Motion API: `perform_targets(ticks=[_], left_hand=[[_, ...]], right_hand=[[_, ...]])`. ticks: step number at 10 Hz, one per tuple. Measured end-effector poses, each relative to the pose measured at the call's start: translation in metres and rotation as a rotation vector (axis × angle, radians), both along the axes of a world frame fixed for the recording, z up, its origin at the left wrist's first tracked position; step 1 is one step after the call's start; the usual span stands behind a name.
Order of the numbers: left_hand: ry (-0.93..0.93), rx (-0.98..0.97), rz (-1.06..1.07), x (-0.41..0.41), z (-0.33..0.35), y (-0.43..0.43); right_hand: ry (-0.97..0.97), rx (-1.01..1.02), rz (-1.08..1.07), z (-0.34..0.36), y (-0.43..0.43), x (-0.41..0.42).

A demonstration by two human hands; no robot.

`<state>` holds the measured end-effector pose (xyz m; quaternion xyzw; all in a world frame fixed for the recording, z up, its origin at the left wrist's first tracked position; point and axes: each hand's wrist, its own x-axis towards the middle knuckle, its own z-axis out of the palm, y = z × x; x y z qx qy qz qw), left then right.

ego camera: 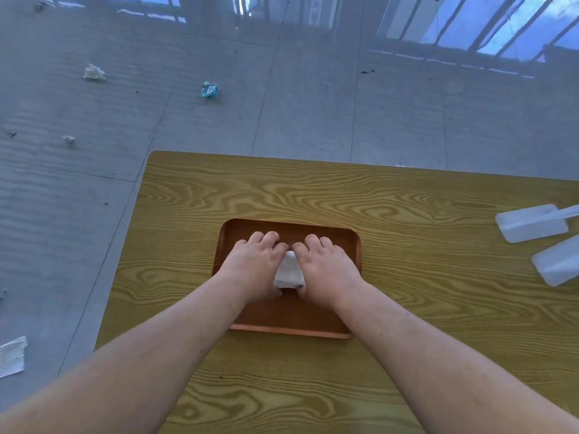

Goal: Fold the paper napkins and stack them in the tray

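Note:
A brown wooden tray [351, 236] lies in the middle of the table. Inside it sits a white folded paper napkin [289, 272], only a narrow strip of it showing between my hands. My left hand [255, 266] rests on the napkin's left side and my right hand [326, 269] on its right side, fingers curled down over it and fingertips nearly meeting at the far edge. Both hands press or grip the napkin inside the tray; most of it is hidden under my palms.
The yellow wood-grain table [407, 208] ends at its far edge and left edge close to the tray. Two white plastic paddle-like objects [529, 227] [560, 261] lie at the right. Crumpled scraps [209, 89] [94, 72] litter the grey floor beyond.

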<state>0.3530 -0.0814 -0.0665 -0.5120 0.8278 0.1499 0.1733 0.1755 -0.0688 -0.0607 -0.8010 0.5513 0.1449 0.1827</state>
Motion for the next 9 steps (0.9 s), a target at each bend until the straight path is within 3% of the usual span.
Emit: perform_targets(ticks=[3, 6, 9], left_hand=[[0.177, -0.085, 0.109, 0.007, 0.004, 0.048], [0.17, 0.027, 0.073, 0.022, -0.018, 0.067], [0.208, 0.05, 0.181, 0.014, 0.008, 0.051]], right_hand=[[-0.205, -0.18, -0.017, 0.005, 0.038, -0.009], [-0.103, 0.036, 0.104, -0.026, 0.058, -0.019], [-0.295, 0.115, -0.114, 0.021, 0.045, -0.007]])
